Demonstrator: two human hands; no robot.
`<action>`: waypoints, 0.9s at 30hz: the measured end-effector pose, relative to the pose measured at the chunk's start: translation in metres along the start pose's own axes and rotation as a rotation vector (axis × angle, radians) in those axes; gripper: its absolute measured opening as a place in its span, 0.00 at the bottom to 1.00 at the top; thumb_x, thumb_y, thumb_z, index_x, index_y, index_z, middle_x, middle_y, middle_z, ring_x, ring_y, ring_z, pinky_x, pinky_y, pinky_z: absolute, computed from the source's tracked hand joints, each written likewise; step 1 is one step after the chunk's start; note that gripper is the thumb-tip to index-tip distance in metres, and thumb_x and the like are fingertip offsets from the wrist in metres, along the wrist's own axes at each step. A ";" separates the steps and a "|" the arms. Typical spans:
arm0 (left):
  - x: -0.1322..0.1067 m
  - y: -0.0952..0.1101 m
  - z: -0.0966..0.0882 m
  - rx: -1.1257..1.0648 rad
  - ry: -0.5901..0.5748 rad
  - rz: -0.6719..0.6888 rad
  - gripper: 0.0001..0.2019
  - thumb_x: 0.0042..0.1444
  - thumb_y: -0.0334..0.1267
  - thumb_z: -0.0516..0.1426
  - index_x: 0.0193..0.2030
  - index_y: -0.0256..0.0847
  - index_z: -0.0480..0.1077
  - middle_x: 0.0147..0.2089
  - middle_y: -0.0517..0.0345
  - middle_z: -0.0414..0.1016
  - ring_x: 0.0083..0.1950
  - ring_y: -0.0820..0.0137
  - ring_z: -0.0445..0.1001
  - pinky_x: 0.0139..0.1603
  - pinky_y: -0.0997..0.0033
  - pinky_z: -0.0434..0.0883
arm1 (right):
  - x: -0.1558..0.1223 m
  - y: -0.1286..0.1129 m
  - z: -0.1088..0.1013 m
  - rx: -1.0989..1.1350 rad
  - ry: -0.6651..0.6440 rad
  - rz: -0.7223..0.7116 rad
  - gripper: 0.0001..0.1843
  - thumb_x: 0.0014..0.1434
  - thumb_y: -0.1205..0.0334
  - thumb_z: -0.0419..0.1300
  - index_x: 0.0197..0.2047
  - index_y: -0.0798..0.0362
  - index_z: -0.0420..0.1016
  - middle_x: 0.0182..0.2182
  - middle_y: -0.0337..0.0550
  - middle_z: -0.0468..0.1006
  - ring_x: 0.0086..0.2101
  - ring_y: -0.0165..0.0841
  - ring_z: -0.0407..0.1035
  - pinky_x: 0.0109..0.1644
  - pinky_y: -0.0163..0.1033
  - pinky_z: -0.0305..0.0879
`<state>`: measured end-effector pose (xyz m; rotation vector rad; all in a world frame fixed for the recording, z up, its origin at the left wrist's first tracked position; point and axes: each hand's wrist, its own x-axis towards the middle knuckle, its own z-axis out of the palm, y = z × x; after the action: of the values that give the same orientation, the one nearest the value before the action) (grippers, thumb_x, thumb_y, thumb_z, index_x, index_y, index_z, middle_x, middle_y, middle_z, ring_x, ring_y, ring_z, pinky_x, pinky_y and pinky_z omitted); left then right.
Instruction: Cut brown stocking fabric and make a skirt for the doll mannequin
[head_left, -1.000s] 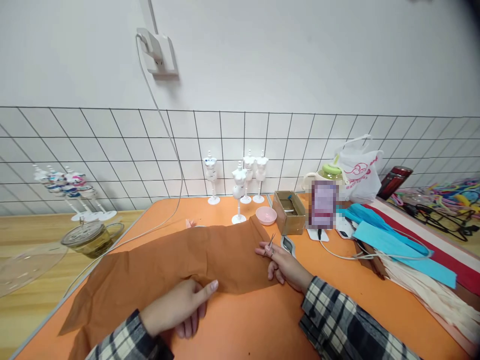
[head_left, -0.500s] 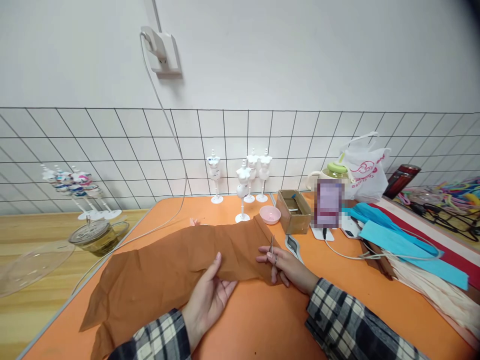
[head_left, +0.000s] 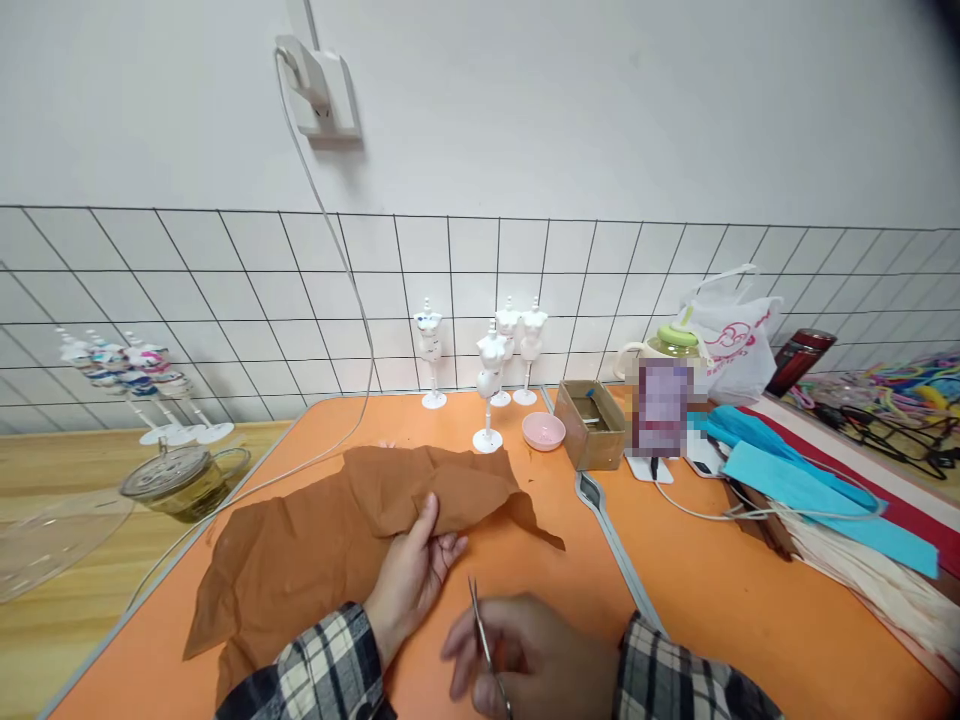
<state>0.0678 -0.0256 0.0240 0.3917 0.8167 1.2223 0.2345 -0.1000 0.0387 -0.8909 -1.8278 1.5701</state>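
A: Status?
B: Left hand (head_left: 415, 580) pinches the brown cloth (head_left: 300, 545) at its near edge, thumb on top, other fingers partly hidden. Cloth lies on the orange bench (head_left: 712, 600), in front of the white mannequin stands (head_left: 490, 375), right end rumpled and loose.
A: Right?
B: Right hand (head_left: 536, 650) curls round thin scissors (head_left: 483, 632), clear of the cloth. Blurred; can't tell how the fingers sit in the loops.
A: Step?
B: My read: handling the cloth, scissors parked in hand.
A: Next move calls for?
B: I'd say a steady left pinch, loose end flattened, tips kept off the fabric.
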 end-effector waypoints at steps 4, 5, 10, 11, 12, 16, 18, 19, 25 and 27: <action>-0.012 -0.010 -0.007 0.049 -0.011 -0.033 0.09 0.47 0.27 0.68 0.34 0.34 0.73 0.24 0.62 0.74 0.24 0.76 0.74 0.32 0.74 0.79 | 0.008 0.021 -0.001 0.413 -0.127 0.276 0.32 0.53 0.35 0.58 0.47 0.54 0.66 0.40 0.48 0.76 0.23 0.23 0.65 0.23 0.28 0.59; -0.015 -0.012 -0.007 0.059 -0.016 -0.064 0.09 0.46 0.27 0.68 0.33 0.34 0.73 0.24 0.62 0.74 0.25 0.75 0.75 0.34 0.74 0.78 | 0.009 0.023 -0.005 0.456 -0.148 0.301 0.32 0.53 0.34 0.58 0.47 0.54 0.65 0.42 0.49 0.75 0.23 0.23 0.67 0.21 0.27 0.59; -0.021 -0.013 -0.003 0.082 -0.034 -0.077 0.12 0.43 0.30 0.71 0.32 0.34 0.73 0.27 0.61 0.74 0.27 0.75 0.73 0.32 0.76 0.75 | 0.004 0.019 -0.022 0.415 -0.140 0.284 0.31 0.55 0.39 0.59 0.49 0.56 0.66 0.45 0.50 0.73 0.23 0.22 0.67 0.18 0.25 0.58; -0.021 -0.011 -0.002 0.092 -0.040 -0.045 0.12 0.43 0.32 0.70 0.33 0.35 0.73 0.27 0.61 0.74 0.25 0.77 0.71 0.29 0.77 0.73 | 0.003 0.018 -0.024 0.388 -0.131 0.283 0.30 0.55 0.40 0.59 0.50 0.56 0.67 0.44 0.50 0.74 0.24 0.22 0.66 0.17 0.24 0.58; -0.021 -0.010 -0.001 0.098 -0.044 -0.011 0.12 0.44 0.34 0.70 0.34 0.36 0.73 0.27 0.63 0.74 0.24 0.79 0.69 0.26 0.78 0.71 | 0.002 0.017 -0.024 0.355 -0.129 0.288 0.29 0.55 0.42 0.60 0.50 0.56 0.67 0.43 0.49 0.74 0.24 0.23 0.65 0.17 0.24 0.58; -0.022 -0.010 -0.002 0.090 -0.080 -0.002 0.13 0.44 0.38 0.70 0.34 0.37 0.73 0.29 0.63 0.74 0.26 0.78 0.69 0.28 0.76 0.72 | 0.001 0.019 -0.021 0.232 -0.107 0.335 0.26 0.56 0.47 0.60 0.52 0.56 0.69 0.42 0.48 0.73 0.28 0.25 0.65 0.17 0.23 0.57; -0.023 -0.012 -0.004 0.095 -0.112 -0.026 0.13 0.42 0.37 0.71 0.32 0.36 0.74 0.31 0.61 0.75 0.31 0.74 0.72 0.35 0.72 0.74 | 0.001 0.020 -0.019 0.193 -0.067 0.334 0.27 0.57 0.48 0.58 0.54 0.55 0.69 0.44 0.49 0.71 0.29 0.26 0.66 0.16 0.24 0.57; -0.023 -0.014 -0.004 0.103 -0.121 -0.026 0.13 0.42 0.36 0.71 0.32 0.36 0.74 0.31 0.60 0.75 0.32 0.73 0.73 0.36 0.72 0.74 | 0.001 0.021 -0.018 0.179 -0.056 0.331 0.27 0.57 0.48 0.58 0.56 0.54 0.68 0.44 0.49 0.71 0.29 0.27 0.67 0.16 0.24 0.57; -0.025 -0.011 -0.001 0.074 -0.176 -0.145 0.12 0.48 0.42 0.67 0.29 0.34 0.74 0.29 0.55 0.75 0.29 0.72 0.72 0.34 0.71 0.73 | 0.001 0.017 -0.021 0.138 -0.094 0.391 0.26 0.57 0.50 0.58 0.56 0.54 0.68 0.42 0.46 0.72 0.25 0.23 0.65 0.16 0.23 0.55; -0.025 -0.007 0.001 0.072 -0.154 -0.122 0.13 0.50 0.44 0.65 0.33 0.34 0.75 0.30 0.54 0.76 0.27 0.71 0.71 0.31 0.71 0.72 | 0.001 0.015 -0.021 0.141 -0.092 0.400 0.27 0.56 0.50 0.58 0.56 0.55 0.68 0.42 0.47 0.73 0.24 0.22 0.63 0.16 0.23 0.54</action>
<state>0.0706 -0.0510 0.0291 0.4809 0.7426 1.0384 0.2520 -0.0844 0.0269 -1.1875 -1.6431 1.9847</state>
